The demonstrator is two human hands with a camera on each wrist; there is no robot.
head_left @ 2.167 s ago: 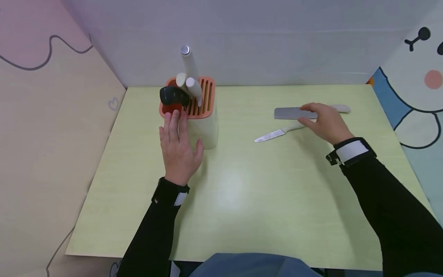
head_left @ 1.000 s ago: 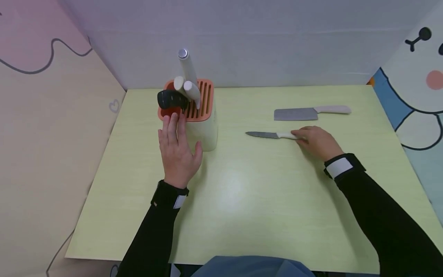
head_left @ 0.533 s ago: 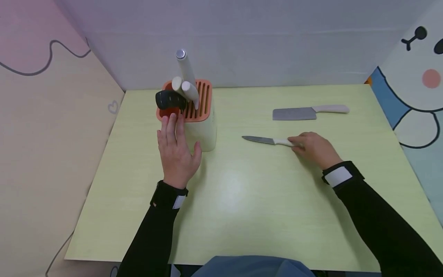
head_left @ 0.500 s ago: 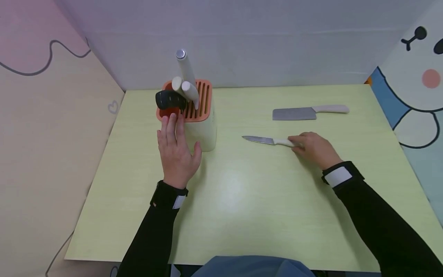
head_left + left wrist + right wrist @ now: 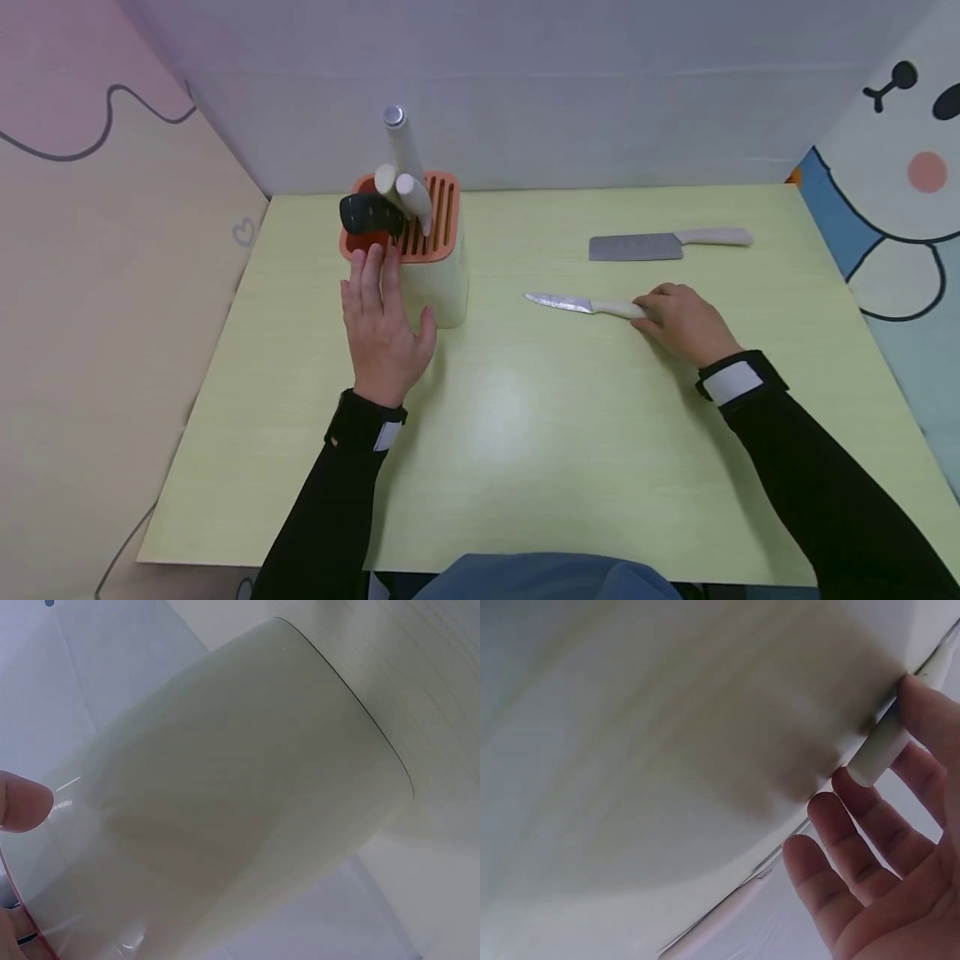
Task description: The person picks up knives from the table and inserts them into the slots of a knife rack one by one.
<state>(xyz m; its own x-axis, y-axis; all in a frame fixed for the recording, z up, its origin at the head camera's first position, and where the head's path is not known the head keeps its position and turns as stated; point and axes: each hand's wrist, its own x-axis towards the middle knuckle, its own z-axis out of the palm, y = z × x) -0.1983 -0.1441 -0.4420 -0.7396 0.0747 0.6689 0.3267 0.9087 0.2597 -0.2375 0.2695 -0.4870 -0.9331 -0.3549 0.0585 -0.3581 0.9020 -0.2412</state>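
My right hand (image 5: 686, 323) pinches the white handle of a small paring knife (image 5: 558, 302), whose blade points left over the table. In the right wrist view, thumb and forefinger hold the knife handle (image 5: 879, 754) while the other fingers stay loose. My left hand (image 5: 386, 329) lies with straight fingers against the front of a cream knife block (image 5: 442, 292) with an orange slotted top. The left wrist view shows the knife block's smooth wall (image 5: 225, 772) and the thumb touching or close to it. Behind the right hand lies a cleaver (image 5: 636, 247), its white handle to the right.
Several white handles (image 5: 405, 150) and a black handle (image 5: 369, 214) stick up from the block's left and middle part. The pale table (image 5: 525, 467) meets a plain back wall (image 5: 562, 125). Printed side walls stand left and right.
My right hand has come nearer from beside the cleaver and taken hold of the paring knife's handle. The knife has shifted left and turned a little. My left hand stays at the block.
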